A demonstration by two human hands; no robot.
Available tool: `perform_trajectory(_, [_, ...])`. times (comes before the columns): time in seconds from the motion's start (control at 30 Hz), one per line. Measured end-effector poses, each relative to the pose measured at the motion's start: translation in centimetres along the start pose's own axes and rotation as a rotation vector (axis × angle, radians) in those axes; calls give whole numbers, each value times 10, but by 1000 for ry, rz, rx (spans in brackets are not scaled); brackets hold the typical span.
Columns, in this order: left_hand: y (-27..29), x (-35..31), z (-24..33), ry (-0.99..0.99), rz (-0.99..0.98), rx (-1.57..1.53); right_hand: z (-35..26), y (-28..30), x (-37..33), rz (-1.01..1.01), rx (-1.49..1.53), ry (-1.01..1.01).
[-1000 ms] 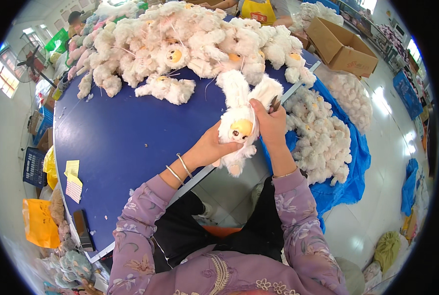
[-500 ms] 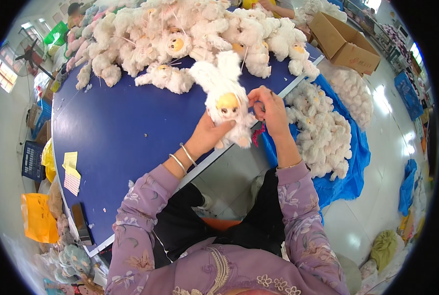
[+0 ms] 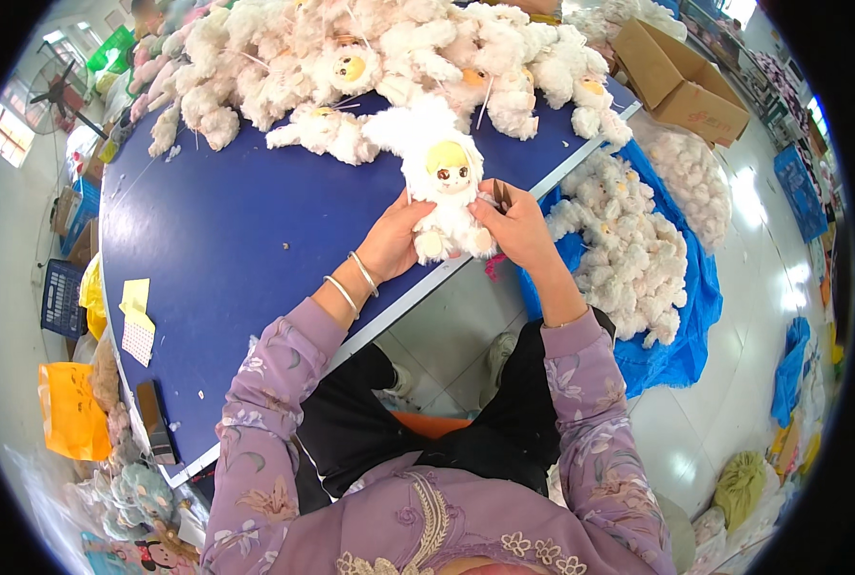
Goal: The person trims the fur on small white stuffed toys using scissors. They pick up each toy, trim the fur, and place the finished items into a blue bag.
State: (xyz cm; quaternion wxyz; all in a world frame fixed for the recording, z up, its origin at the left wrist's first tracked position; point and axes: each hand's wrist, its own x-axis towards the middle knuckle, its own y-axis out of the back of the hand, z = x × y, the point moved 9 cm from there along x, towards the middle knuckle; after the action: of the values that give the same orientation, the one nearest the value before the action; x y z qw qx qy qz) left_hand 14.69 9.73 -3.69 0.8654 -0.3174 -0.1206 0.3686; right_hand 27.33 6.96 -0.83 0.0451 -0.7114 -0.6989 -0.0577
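A white fluffy plush doll [image 3: 449, 213] with long ears and a yellow patch above its eyes is held upright over the table's near edge, facing me. My left hand [image 3: 392, 238] is closed on one side of its body, thumb in front. On the other side, my right hand [image 3: 515, 230] grips it with the thumb against the belly. A small dark two-pointed tool [image 3: 501, 195], which looks like thread snips, sticks up between the fingers of my right hand. Its lower part is hidden in the palm.
A heap of similar plush dolls [image 3: 255, 72] covers the far side of the blue table [image 3: 245, 240]. To the right, more lie on a blue sheet [image 3: 672, 359] beside an open cardboard box [image 3: 681, 86]. Paper slips [image 3: 137, 331] and a dark flat object [image 3: 155, 422] rest at the left edge.
The doll has turned to face me more squarely and sits more upright. My right hand has moved down and inward from beside it and now grips its side.
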Motion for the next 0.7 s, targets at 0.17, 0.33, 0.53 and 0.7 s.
perform_trajectory(0.17, [13,-4,0,-28,54,37,-3,-9,-1,-34,44,12])
perform_trajectory(0.33, [18,-4,1,9,105,108,-3,-10,-2,-11,-22,14])
perform_trajectory(0.53, [27,6,14,-171,74,281,-11,7,-2,172,30,148])
perform_trajectory(0.7, [35,-14,105,-696,481,1104,-54,102,-19,721,513,407])
